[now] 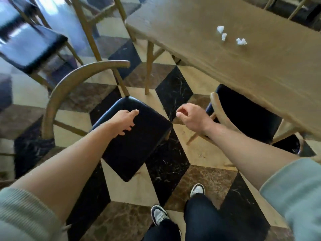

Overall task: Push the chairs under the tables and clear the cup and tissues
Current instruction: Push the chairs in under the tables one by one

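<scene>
A wooden chair with a curved backrest (57, 91) and a black seat (139, 145) stands out on the floor, left of the wooden table (225, 54). My left hand (126, 120) hovers over the seat's near corner, fingers apart, holding nothing. My right hand (191, 115) hangs loosely curled and empty between that chair and a second chair (243, 115), whose black seat sits partly under the table edge. Three crumpled white tissues (224, 36) lie on the tabletop. No cup is in view.
Another black-seated chair (33, 49) stands at the far left, blurred. More wooden chair legs (86, 26) rise behind it. Chair backs show beyond the table at top right (295, 7). The floor has a cube-pattern tile; my feet (159, 216) stand below the chairs.
</scene>
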`<state>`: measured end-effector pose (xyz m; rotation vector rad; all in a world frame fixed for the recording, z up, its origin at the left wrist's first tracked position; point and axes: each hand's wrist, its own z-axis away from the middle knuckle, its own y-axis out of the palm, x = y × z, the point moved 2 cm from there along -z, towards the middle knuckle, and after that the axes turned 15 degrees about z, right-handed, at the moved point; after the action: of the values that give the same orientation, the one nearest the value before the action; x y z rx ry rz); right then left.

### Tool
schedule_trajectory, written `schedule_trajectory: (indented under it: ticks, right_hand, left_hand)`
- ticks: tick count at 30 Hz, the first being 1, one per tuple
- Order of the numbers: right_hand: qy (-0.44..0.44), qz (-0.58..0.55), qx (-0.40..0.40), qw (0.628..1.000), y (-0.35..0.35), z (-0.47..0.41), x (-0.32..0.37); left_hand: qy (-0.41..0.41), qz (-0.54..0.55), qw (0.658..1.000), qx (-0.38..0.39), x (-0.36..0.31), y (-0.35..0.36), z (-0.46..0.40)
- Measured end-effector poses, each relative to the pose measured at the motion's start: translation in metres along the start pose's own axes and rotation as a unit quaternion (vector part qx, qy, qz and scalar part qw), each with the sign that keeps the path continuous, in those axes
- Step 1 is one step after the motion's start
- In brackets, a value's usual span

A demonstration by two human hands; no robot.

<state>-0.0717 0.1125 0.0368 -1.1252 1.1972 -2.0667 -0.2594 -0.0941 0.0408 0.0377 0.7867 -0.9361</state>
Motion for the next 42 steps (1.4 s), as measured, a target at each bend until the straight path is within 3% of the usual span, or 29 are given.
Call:
schedule_trajectory:
  ticks: [5,10,15,18,22,24,28,36,42]
  right_hand:
    - [-0.047,-0.025,0.033,0.998,0.032,-0.077,0.086]
    - [-0.082,-0.074,0.075,0.991,0.062,-0.171,0.169]
    - [-0.090,-0.143,0.150,0.974,0.106,-0.219,0.238]
    - [-0.061,-0.180,0.195,0.962,0.139,-0.239,0.278]
    - [-0.011,-0.237,0.271,0.933,0.183,-0.266,0.339]
    - [0.035,-0.296,0.275,0.914,0.200,-0.275,0.372]
    - [0.109,-0.397,0.261,0.873,0.230,-0.276,0.420]
    - [0.150,-0.382,0.276,0.869,0.238,-0.288,0.445]
    - [0.115,-0.337,0.296,0.887,0.223,-0.289,0.426]
  left_hand:
    - [0.059,-0.065,0.994,-0.059,-0.017,-0.092,-0.040]
    - [0.163,-0.143,0.956,-0.199,-0.051,-0.182,-0.083]
    - [0.201,-0.163,0.941,-0.218,-0.072,-0.230,-0.137]
    - [0.208,-0.179,0.943,-0.186,-0.079,-0.249,-0.181]
    - [0.185,-0.179,0.965,-0.041,-0.095,-0.251,-0.247]
    - [0.169,-0.233,0.957,0.040,-0.107,-0.245,-0.276]
    - [0.195,-0.290,0.931,0.110,-0.117,-0.252,-0.307]
    - [0.200,-0.172,0.958,0.110,-0.112,-0.286,-0.316]
    - [0.170,-0.091,0.980,0.041,-0.115,-0.320,-0.321]
